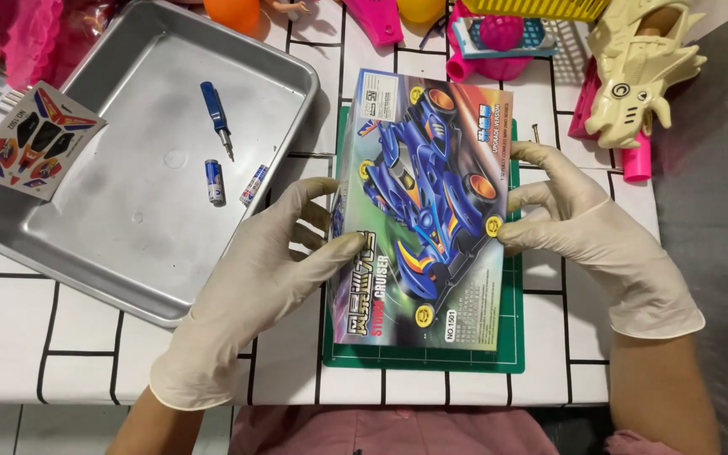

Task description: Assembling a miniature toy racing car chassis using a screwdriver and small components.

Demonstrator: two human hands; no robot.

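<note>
Both gloved hands are gripping the toy car kit box (421, 211) over the green cutting mat (511, 337) near the table's front edge. The left hand (250, 286) is pinching its left side, the right hand (587, 227) its right. Seemingly, the box is being readied for opening; that calls for finding a flap. 2 batteries (215, 182) are lying in the metal tray (86, 244).

Both my hands wear pale, cream-coloured gloves that end at the wrists, leaving my forearms bare. My left hand (254, 278) reaches in from the lower left, palm turned inward, thumb extended to the right and fingers curled loosely above it. My right hand (587, 232) enters from the lower right, fingers spread and bent, thumb pointing left. The two hands face each other, well apart.
</note>
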